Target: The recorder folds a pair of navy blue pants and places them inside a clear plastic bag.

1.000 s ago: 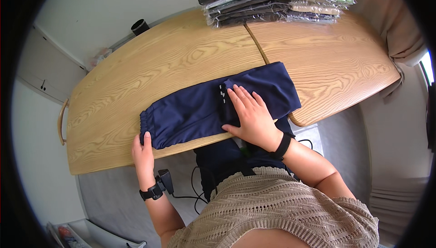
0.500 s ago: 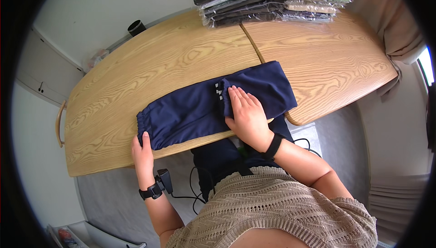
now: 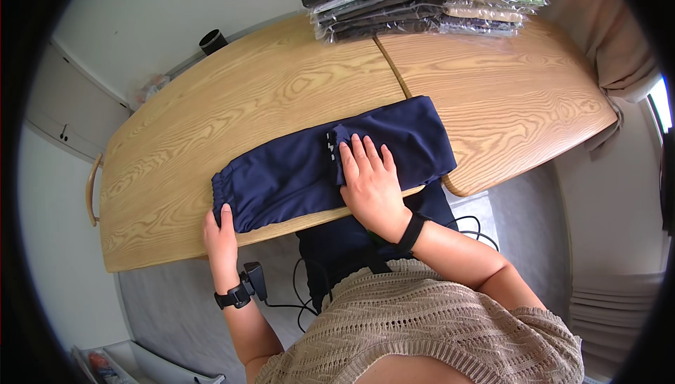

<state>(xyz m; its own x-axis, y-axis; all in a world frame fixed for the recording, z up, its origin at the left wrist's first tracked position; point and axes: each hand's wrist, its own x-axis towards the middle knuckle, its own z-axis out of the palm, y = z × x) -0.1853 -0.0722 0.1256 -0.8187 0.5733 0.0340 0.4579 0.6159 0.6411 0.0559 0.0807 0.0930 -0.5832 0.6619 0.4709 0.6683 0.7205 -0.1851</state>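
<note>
A pair of navy blue pants (image 3: 281, 176) lies folded lengthwise along the near edge of the wooden table. Its gathered elastic waistband is at the left end, and the right part is doubled back over itself, with a gathered cuff and small white marks near the middle. My left hand (image 3: 221, 243) pinches the near corner of the waistband, thumb on top; its other fingers are mostly hidden. Flat on the folded-over part rests my right hand (image 3: 373, 190), fingers spread beside the cuff.
Clothes in clear plastic bags (image 3: 415, 4) are stacked at the table's far side. A seam splits the tabletop (image 3: 281, 67). Beyond the far edge is a dark cup-like object (image 3: 211, 41). A chair back (image 3: 93, 190) stands at the left, and black cables (image 3: 302, 306) hang below.
My right hand has slid a little to the left, its fingers now wider apart. The folded-over cuff has shifted left with it. My left hand stays at the waistband.
</note>
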